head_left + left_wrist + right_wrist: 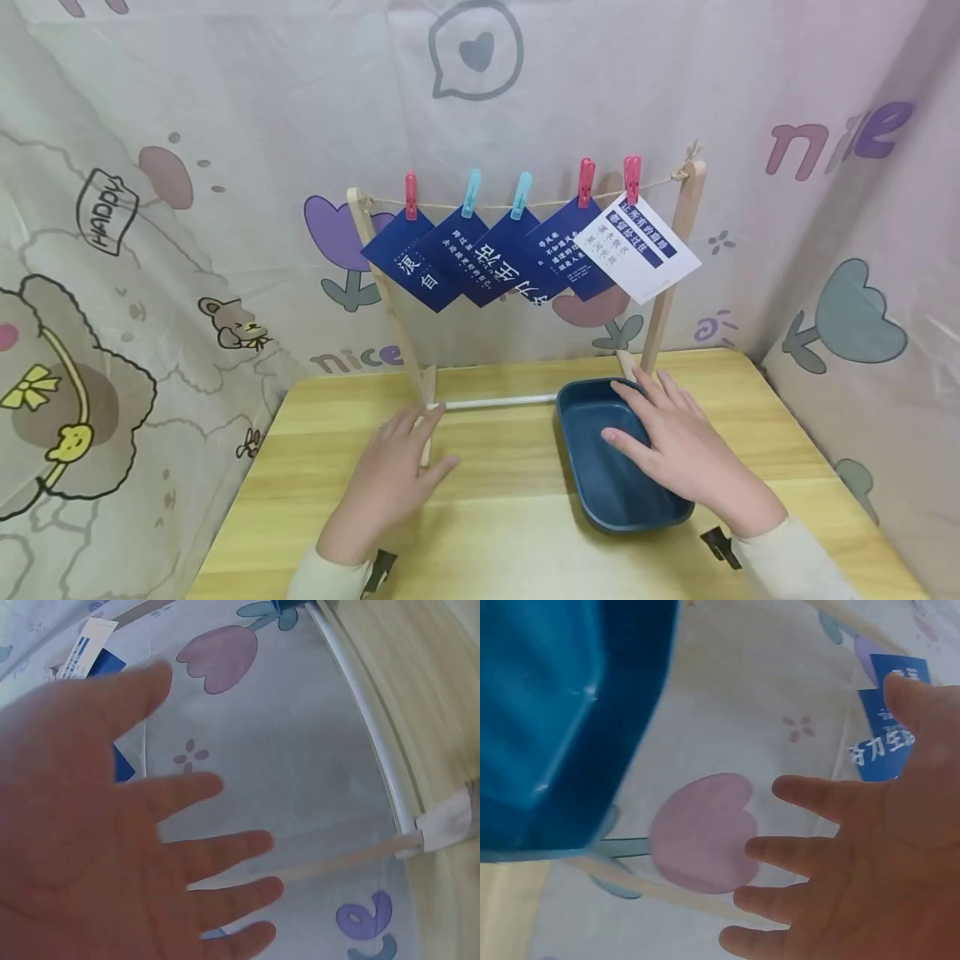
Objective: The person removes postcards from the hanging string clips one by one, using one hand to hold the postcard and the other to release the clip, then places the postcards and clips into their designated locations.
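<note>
My left hand [393,471] hovers with spread fingers near the left foot of a wooden stand [395,321], holding nothing. Over the blue plastic basin [626,521] my right hand [678,437] is held palm down, fingers extended, and it grips nothing. A twine line across the stand carries several dark blue cards [414,260] and one white card [647,275] at the right end. Red clothespins [411,197] and light blue clothespins [471,193] pinch their top corners. The right wrist view shows the fingers apart from the basin [547,735].
A white rod [498,402] joins the stand's feet low down. The stand is on a light wooden table [495,550]. Printed cloth [637,75] hangs behind and at both sides. Small black clips [720,546] show by each wrist.
</note>
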